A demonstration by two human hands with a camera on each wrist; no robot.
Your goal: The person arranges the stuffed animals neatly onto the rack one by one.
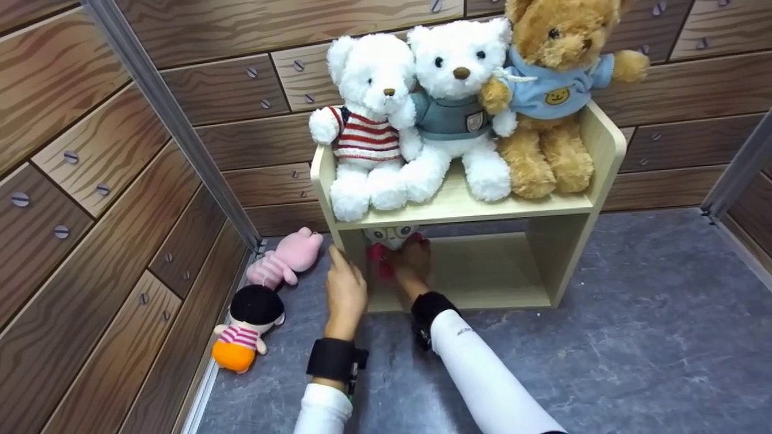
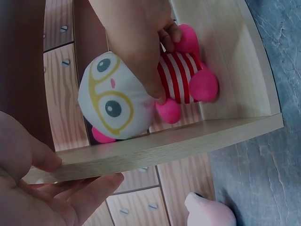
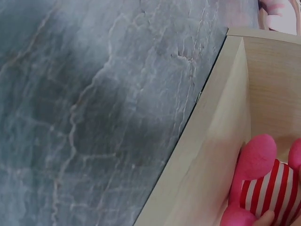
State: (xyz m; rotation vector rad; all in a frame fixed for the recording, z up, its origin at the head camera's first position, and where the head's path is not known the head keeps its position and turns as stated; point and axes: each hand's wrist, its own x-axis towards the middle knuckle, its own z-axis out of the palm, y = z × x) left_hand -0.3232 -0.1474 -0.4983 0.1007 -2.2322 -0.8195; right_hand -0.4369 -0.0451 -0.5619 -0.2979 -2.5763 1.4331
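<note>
Inside the lower compartment of a small wooden shelf (image 1: 470, 215), at its left end, sits a plush doll (image 2: 181, 77) with a white head, yellow glasses, a red-and-white striped body and pink limbs. My right hand (image 1: 411, 262) grips the doll by its body; the right wrist view shows fingertips on the stripes (image 3: 277, 188). My left hand (image 1: 345, 295) holds the front edge of the shelf's left side panel (image 2: 155, 153), thumb on the inner face and fingers on the outer. The shelf's top board partly hides the doll's head in the head view.
On the top board sit a white bear in stripes (image 1: 369, 140), a white bear in grey-green (image 1: 455, 114) and a brown bear in blue (image 1: 552, 90). Left of the shelf, a pink plush (image 1: 295, 253) and a black-haired doll (image 1: 247, 325) lie on the floor by the wall.
</note>
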